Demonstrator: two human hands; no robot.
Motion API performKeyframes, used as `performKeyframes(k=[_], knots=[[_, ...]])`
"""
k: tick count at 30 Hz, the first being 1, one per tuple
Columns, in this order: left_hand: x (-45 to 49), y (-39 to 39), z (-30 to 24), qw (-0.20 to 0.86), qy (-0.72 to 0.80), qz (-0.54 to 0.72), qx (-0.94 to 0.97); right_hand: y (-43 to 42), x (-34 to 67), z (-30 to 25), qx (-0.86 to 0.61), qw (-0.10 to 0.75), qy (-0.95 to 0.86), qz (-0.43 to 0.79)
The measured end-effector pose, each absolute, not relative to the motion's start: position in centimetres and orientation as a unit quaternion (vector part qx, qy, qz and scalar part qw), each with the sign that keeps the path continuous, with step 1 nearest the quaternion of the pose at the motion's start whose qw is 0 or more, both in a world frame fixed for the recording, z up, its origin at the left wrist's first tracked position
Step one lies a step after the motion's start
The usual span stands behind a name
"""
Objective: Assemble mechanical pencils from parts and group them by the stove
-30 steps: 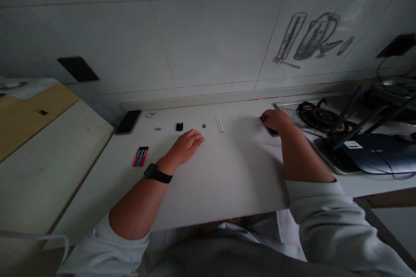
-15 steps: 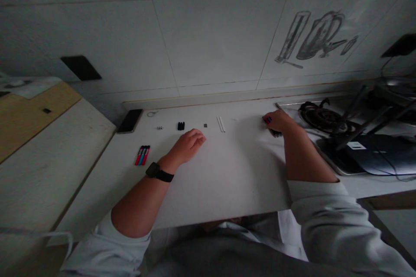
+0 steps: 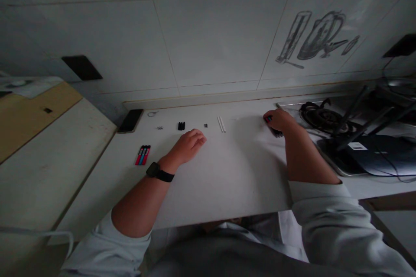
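Note:
My right hand reaches to the far right of the white worktop, its fingers closed around small dark pen parts with red and blue showing; the fingers partly hide them. My left hand rests on the worktop near the middle, fingers loosely bent, nothing in it. Beyond it lie black cylindrical pieces, tiny dark pieces and two thin white sticks, like pen refills. Farther left are small springs and three red and blue pen barrels side by side.
A phone lies at the worktop's back left corner, near a pale loop. On the right stand a gas burner and a black router-like device with antennas and cables. A tiled wall closes off the back.
Almost nothing differs. The view shifts very slightly, and both hands keep their places, the right one still at the dark pen parts.

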State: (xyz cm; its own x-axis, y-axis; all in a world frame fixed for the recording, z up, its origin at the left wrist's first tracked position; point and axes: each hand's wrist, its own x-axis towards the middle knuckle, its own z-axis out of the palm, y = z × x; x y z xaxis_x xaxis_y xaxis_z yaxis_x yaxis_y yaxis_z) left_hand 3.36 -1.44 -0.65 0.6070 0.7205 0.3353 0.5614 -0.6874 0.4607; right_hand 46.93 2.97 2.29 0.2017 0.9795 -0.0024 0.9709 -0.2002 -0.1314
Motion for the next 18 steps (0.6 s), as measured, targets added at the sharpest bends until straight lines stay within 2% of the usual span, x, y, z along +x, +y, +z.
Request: performKeyframes(k=[3, 7, 11, 14, 18], knots=[[3.4, -1.4, -0.8, 0.139, 0.361, 0.247, 0.889, 2.9, 45.9, 3.5, -0.741, 0.102, -0.664, 0.001], [3.4, -1.3, -1.1, 0.122, 0.368, 0.233, 0.892, 2.1, 42.6, 5.0, -0.662, 0.252, -0.705, -0.034], [3.3, -1.2, -1.2, 0.119, 0.370, 0.224, 0.894, 0.2, 37.0, 5.5, -0.572, 0.340, -0.747, 0.024], [3.2, -1.0, -1.3, 0.118, 0.367, 0.222, 0.896, -1.5, 32.9, 4.5, -0.500, 0.299, -0.809, 0.081], [3.3, -1.0, -1.3, 0.119, 0.371, 0.227, 0.892, -2.8, 29.4, 2.0, -0.430, 0.206, -0.875, 0.084]])
